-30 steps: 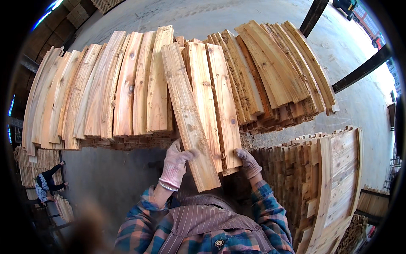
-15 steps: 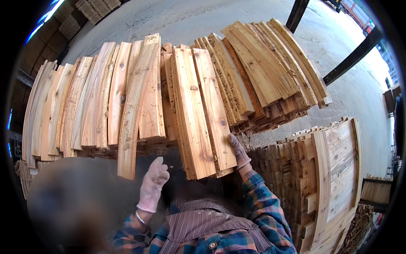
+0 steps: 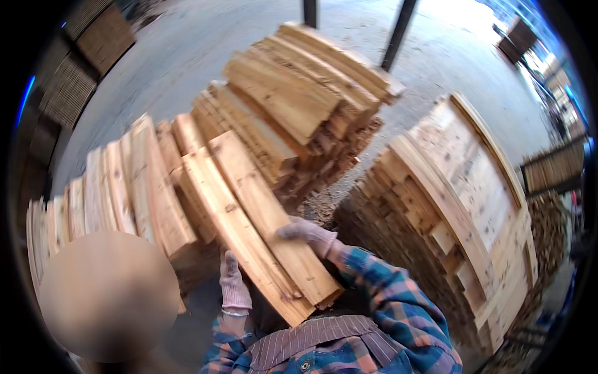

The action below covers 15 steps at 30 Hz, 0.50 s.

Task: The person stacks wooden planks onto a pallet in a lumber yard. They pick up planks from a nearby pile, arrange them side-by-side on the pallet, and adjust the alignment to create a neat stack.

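Two long wooden planks (image 3: 240, 215) lie side by side in front of me, their near ends by my vest and their far ends over the stack. My right hand (image 3: 306, 235), in a pale knit glove, is closed over the right-hand plank from its outer edge. Against the outer edge of the left-hand plank is my left hand (image 3: 235, 283), gloved as well. One of its digits points up beside the wood; the others are hidden, so its grip cannot be made out.
A row of upright-leaning planks (image 3: 118, 181) stretches left. Beyond stands a rough plank stack (image 3: 293, 93); to the right, another stack (image 3: 430, 224) is topped by a wide board panel. Dark posts (image 3: 398, 37) rise behind. A round blurred patch covers the lower left.
My view has turned right. The two planks now slant and reach closer to my body. My left hand has come from open space to their left edge; my right has shifted farther along them.
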Available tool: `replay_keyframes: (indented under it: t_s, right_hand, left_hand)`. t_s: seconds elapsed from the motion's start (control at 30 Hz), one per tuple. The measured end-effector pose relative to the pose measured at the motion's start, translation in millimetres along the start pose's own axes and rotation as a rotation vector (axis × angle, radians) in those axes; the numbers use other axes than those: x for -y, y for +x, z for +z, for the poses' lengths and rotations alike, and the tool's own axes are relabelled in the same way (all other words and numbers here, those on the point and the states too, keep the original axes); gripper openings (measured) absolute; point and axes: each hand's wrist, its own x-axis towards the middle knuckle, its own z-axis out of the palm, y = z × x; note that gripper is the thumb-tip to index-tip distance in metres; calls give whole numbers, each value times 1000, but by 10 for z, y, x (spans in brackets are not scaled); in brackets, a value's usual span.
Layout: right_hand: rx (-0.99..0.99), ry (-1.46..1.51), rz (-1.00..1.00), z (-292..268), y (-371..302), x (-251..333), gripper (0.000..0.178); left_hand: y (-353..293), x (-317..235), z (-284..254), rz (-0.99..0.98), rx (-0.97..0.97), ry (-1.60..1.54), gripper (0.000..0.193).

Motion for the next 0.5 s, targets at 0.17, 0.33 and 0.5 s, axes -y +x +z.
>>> replay_keyframes:
  t_s: [0.17,0.33,0.5]
  right_hand:
    - [-82,-150,-183,-104,295,-68,75]
    - [-96,-384,-430,259,-365,498,93]
    - [-355,-635,-643,537,-1634,870,103]
  left_hand:
    - [169,-350,542,-140,1,-164,61]
    - [51,-694,1297,41,171,-30,61]
    - [-35,-827,1923,196,401,-14,62]
